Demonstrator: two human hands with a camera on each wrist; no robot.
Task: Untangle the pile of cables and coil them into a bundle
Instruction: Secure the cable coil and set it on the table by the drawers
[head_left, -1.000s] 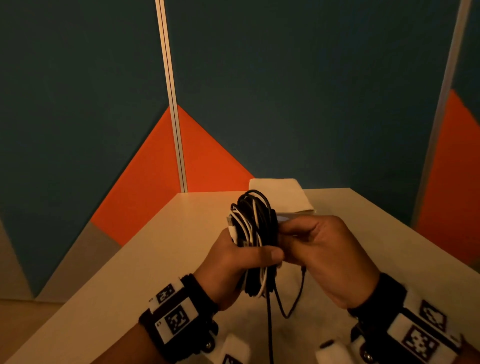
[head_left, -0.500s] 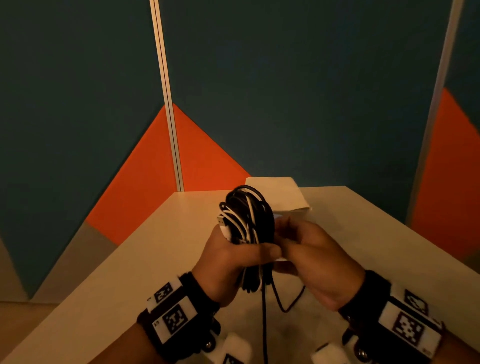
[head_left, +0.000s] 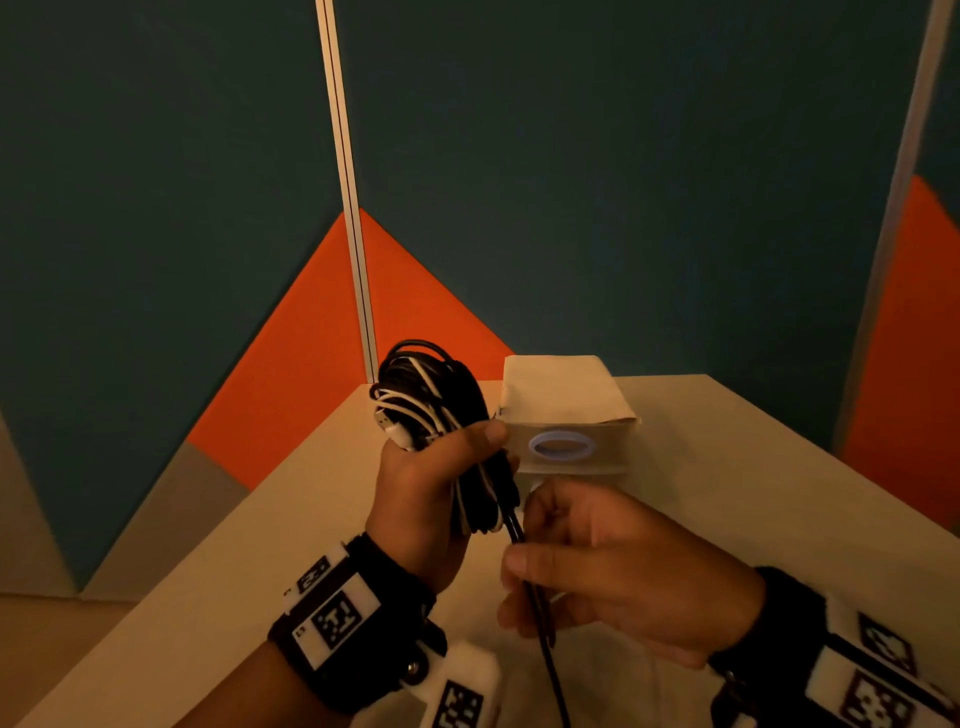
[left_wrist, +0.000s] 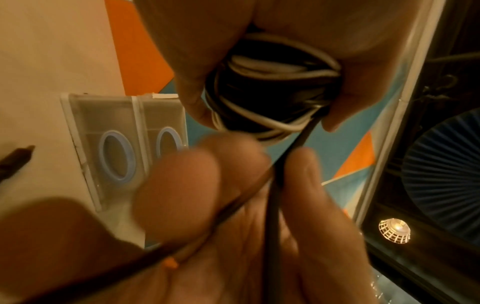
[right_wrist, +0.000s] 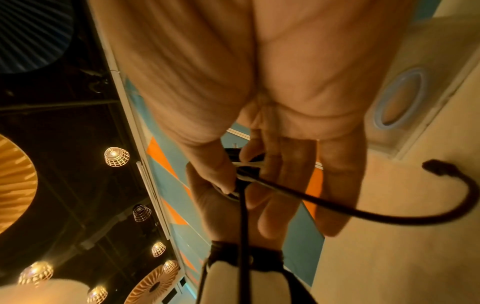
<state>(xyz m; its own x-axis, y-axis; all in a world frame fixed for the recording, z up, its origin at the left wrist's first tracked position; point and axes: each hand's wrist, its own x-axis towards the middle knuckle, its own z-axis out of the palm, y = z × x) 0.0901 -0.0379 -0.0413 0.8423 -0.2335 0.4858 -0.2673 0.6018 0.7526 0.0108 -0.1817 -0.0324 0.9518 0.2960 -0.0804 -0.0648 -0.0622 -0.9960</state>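
A coil of black and white cables stands upright in my left hand, whose thumb and fingers wrap its lower half. The left wrist view shows the same coil clamped between thumb and fingers. Just below it, my right hand pinches the loose black cable tail, which runs down out of the coil. In the right wrist view that tail curves out over the table and ends in a black plug. The plug also shows in the left wrist view.
A white box with a blue ring on its face stands on the pale table just behind my hands. Dark teal and orange wall panels close off the table's far edges. Lamps hang overhead.
My right hand has come off the side of the coil and dropped below it along the black tail. My left hand has lifted the coil a little higher.
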